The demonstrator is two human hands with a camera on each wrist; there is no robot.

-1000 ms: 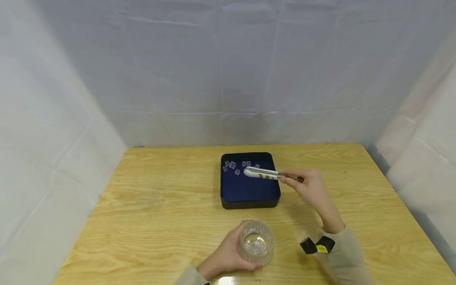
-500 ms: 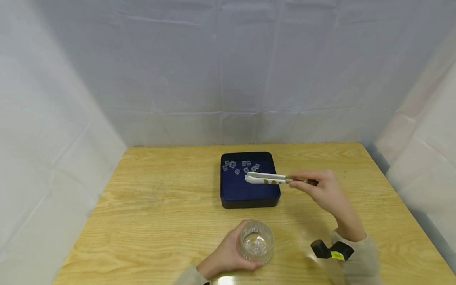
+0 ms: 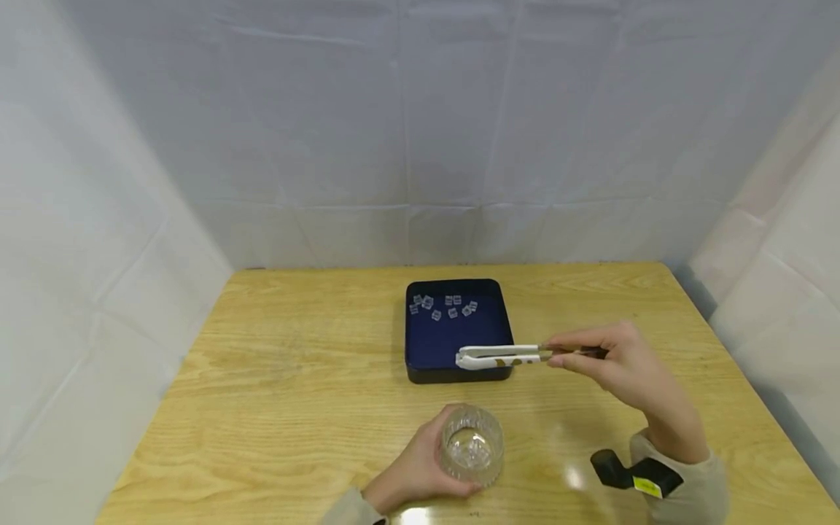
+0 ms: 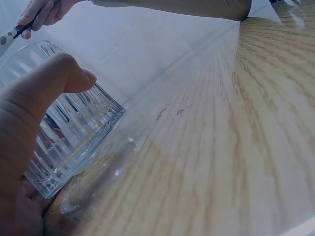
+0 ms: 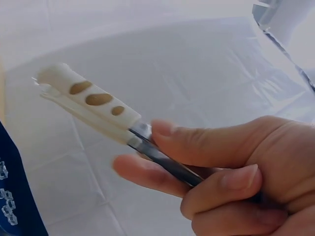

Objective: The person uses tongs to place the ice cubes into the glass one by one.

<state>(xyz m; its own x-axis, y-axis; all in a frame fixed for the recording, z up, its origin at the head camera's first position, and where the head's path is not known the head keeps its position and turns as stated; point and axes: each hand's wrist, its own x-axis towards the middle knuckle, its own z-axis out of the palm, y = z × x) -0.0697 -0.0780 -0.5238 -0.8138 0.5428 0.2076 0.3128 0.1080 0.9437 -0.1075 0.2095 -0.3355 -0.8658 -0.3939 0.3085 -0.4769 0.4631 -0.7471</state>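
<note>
My right hand [image 3: 623, 361] pinches a pair of tongs [image 3: 505, 356] with white, brown-spotted ends and metal arms. The tong tips hang over the near edge of the dark blue tray [image 3: 453, 373]. A small clear piece seems to show at the tips in the right wrist view, but it is mostly hidden. Several clear cubes [image 3: 428, 302] lie in the far part of the tray. My left hand [image 3: 429, 463] grips a ribbed clear glass [image 3: 471, 446] upright on the table, thumb and fingers around its side. Something clear, hard to make out, shows inside the glass.
The light wood table [image 3: 282, 379] spreads around the tray, which stands between the glass and the back edge. White sheeting [image 3: 446, 131] closes off the back and both sides. A black wrist camera [image 3: 636, 474] sits on my right sleeve.
My right hand has drawn the tongs back from the cubes, toward me and to the right, over the tray's near edge. The left hand and glass have stayed in place.
</note>
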